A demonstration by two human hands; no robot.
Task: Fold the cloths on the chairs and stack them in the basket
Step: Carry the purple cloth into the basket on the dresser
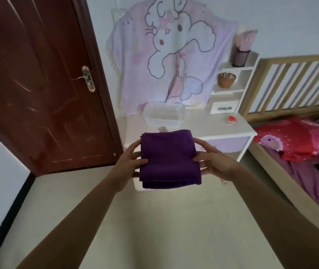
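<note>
Your left hand [129, 162] and right hand [215, 162] clamp the folded purple cloth [169, 160] by its side edges, white basket [163, 116] well apart on the dresser [203, 125].

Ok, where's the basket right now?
In the head view the white basket sits on the white desk, at its left end against the wall, just beyond the folded purple cloth held between the left hand and right hand.

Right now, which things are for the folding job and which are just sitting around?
For the job: the folded purple cloth, held by the left hand and right hand; the white basket on the desk.

Just lying about: the brown bowl, the pink cup, the small red thing, the red pillow.
</note>
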